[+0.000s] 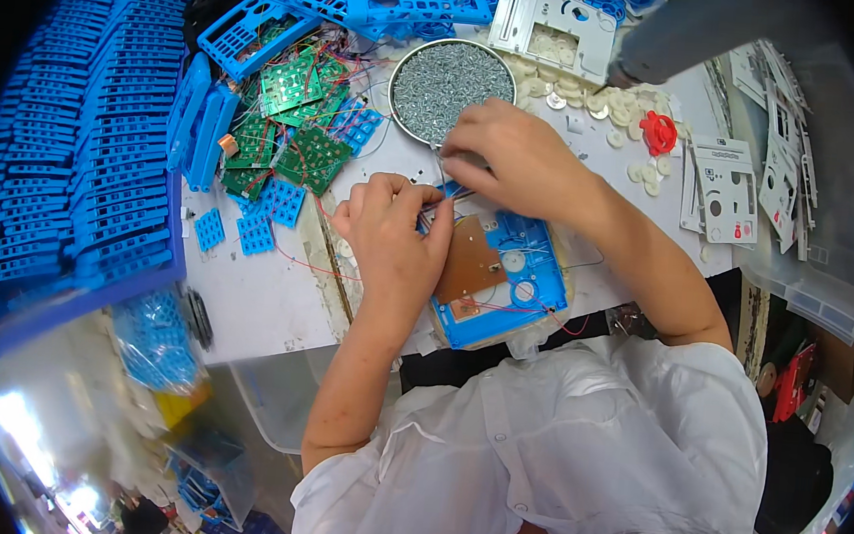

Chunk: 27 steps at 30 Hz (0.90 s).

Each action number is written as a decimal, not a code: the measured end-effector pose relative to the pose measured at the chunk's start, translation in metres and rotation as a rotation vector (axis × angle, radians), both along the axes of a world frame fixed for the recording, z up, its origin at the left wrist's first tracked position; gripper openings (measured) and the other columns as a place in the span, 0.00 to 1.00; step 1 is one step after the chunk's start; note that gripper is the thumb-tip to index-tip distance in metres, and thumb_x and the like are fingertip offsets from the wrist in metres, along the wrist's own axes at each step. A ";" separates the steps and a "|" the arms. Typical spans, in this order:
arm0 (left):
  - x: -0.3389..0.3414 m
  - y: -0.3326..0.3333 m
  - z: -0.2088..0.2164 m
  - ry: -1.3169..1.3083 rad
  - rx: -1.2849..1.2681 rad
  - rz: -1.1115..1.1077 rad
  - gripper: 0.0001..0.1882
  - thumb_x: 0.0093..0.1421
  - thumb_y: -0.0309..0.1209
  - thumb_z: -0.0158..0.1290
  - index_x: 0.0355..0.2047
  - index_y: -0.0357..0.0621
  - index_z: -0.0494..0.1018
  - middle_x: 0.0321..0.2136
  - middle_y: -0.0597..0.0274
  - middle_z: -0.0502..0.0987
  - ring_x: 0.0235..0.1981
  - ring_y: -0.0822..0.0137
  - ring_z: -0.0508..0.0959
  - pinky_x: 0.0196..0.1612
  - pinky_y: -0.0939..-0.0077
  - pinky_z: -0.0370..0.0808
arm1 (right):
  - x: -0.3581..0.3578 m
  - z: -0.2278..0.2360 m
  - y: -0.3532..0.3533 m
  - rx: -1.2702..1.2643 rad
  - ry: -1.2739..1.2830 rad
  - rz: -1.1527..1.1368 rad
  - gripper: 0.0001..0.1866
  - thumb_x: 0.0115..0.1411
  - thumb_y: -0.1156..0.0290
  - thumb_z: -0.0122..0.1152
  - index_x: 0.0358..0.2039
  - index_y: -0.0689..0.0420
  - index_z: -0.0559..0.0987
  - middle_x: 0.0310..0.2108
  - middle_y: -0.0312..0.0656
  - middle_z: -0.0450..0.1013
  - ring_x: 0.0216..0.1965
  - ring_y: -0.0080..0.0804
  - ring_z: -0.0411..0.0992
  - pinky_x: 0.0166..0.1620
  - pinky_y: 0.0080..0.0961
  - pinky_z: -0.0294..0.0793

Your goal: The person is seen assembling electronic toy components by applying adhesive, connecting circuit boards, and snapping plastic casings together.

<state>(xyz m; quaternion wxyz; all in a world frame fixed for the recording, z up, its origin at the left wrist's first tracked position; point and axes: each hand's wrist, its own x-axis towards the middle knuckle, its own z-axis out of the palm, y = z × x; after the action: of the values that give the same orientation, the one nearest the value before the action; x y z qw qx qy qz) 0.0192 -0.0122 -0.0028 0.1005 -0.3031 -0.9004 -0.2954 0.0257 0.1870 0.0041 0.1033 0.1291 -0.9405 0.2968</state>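
Shows brown board (468, 260) laid in blue casing (547, 274), apparently part-assembled, not yet closed. Curls left hand (397, 223) and right hand (514, 153) near far edge; cannot tell either grip's state.

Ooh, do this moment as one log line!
left hand: at far end of blue case | right hand: by bowl of metal bits | brown board: inside case | green boards: piled left
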 end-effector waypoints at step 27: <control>-0.013 0.008 0.017 -0.107 -0.198 -0.168 0.05 0.56 0.33 0.64 0.29 0.46 0.81 0.24 0.63 0.80 0.27 0.61 0.78 0.47 0.59 0.64 | 0.071 0.034 -0.010 0.255 -0.232 0.297 0.05 0.47 0.73 0.65 0.26 0.58 0.82 0.29 0.41 0.77 0.39 0.40 0.75 0.43 0.33 0.76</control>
<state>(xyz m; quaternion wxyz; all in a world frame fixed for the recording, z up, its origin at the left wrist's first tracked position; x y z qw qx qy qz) 0.0063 -0.0042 0.0142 -0.0030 -0.3699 -0.9006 -0.2280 0.0964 0.1771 0.0378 -0.0674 0.2433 -0.9466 0.2004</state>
